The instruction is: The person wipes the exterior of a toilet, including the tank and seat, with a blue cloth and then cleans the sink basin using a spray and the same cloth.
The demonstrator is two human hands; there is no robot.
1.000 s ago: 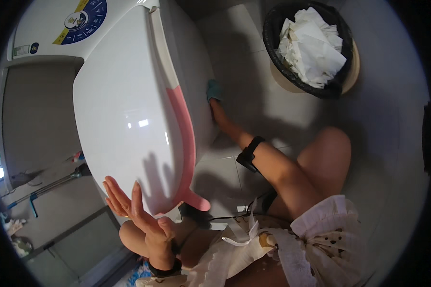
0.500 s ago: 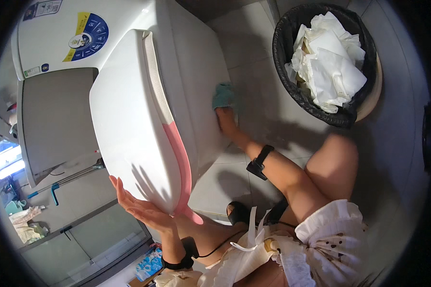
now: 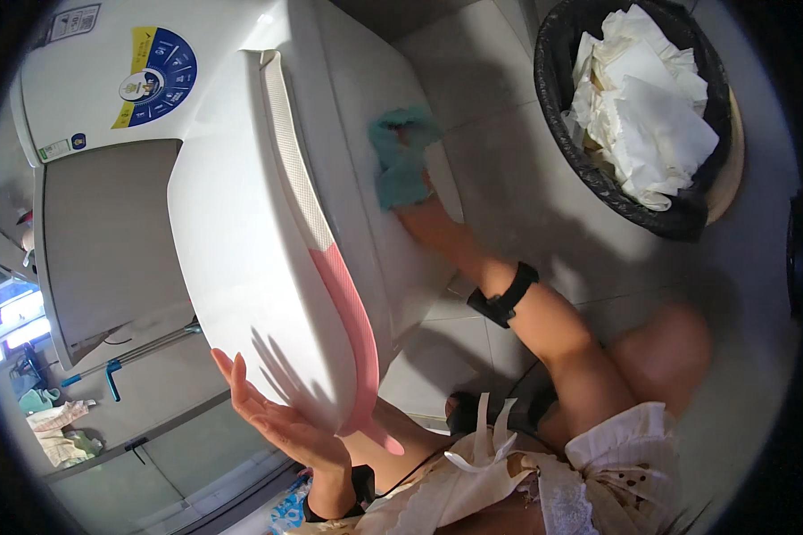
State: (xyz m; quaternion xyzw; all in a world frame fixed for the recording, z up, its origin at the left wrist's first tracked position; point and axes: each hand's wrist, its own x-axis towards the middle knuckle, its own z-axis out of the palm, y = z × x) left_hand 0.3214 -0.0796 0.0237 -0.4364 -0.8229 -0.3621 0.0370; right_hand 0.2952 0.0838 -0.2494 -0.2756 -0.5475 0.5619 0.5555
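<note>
Teal cloth (image 3: 401, 160) under right hand (image 3: 417, 192)

Just one view here, head-mounted, looking steeply down from above and pretty close in. Heavy fisheye, so black corners all round and straight edges bowing near the rim. Fills most of the frame from 9 to 12 o'clock with the white toilet (image 3: 241, 232), seen from the side. Catches a lined waste bin (image 3: 598, 169) up at 1 o'clock, tiled floor (image 3: 526, 196) between. Own forearms and lap coming in from 5 to 6 o'clock. No second view to overlap with.
</note>
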